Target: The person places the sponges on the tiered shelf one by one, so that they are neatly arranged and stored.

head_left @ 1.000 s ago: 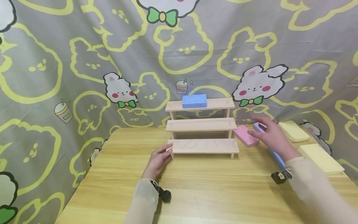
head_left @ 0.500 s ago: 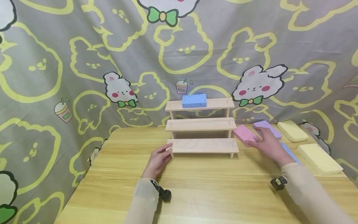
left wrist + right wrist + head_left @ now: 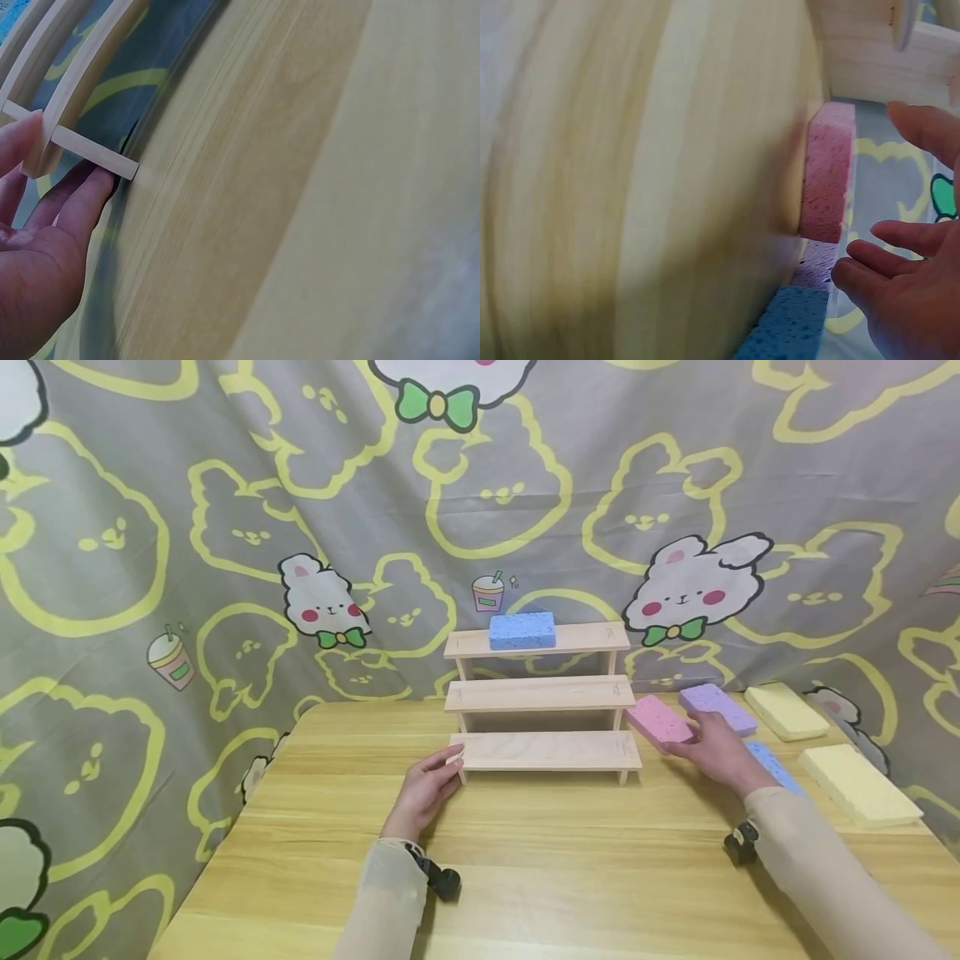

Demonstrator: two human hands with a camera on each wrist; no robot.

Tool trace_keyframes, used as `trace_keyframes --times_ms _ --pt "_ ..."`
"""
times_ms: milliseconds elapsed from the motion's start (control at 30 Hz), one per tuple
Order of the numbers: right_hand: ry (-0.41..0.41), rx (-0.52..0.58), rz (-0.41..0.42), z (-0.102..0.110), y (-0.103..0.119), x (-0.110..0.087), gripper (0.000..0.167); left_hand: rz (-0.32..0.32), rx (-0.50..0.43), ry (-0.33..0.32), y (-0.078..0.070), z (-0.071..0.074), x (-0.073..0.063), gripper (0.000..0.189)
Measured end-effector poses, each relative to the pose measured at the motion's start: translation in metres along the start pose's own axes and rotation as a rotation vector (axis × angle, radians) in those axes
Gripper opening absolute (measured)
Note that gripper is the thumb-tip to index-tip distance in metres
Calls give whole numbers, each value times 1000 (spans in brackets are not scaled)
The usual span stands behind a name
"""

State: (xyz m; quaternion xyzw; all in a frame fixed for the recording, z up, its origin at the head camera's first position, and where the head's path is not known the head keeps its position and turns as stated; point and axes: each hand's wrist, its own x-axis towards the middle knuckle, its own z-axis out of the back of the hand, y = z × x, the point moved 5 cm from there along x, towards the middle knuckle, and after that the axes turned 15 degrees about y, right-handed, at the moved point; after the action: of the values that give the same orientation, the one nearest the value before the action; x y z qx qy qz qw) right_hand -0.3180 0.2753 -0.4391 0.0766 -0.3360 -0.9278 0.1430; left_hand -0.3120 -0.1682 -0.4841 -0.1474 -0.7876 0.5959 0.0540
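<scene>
A three-tier wooden display stand (image 3: 540, 695) stands on the table, with a blue sponge (image 3: 522, 632) lying on its top tier. My left hand (image 3: 422, 793) holds the left end of the lowest tier; in the left wrist view the thumb is on the board and fingers (image 3: 84, 206) reach around the leg. To the right of the stand lies a pink sponge (image 3: 657, 720). My right hand (image 3: 718, 752) is over its near right end, and in the right wrist view thumb and fingers (image 3: 911, 238) are spread, apart from the sponge.
A purple sponge (image 3: 714, 706) and a second blue sponge (image 3: 776, 767) lie beside the right hand, the blue one partly hidden. Two pale yellow sponges (image 3: 862, 787) are farther right. A patterned grey curtain (image 3: 352, 510) hangs behind the wooden table (image 3: 540, 868).
My right hand has come down and inward to the pink sponge, uncovering the purple sponge and more of the second blue one. The left hand and the stand have stayed put.
</scene>
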Motion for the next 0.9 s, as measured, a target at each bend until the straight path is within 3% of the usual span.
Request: trace_keyframes --times_ms 267,500,767,900 --pt "35 -43 -71 -5 -10 7 101 5 -5 2 0 1 1 39" --pt "25 -84 -97 -7 -14 14 59 10 12 1 1 1 1 40" --pt "41 -109 -158 -9 -15 14 74 17 7 -2 1 1 0 37" --pt "21 -106 -133 -7 -14 14 70 22 8 2 1 1 0 36"
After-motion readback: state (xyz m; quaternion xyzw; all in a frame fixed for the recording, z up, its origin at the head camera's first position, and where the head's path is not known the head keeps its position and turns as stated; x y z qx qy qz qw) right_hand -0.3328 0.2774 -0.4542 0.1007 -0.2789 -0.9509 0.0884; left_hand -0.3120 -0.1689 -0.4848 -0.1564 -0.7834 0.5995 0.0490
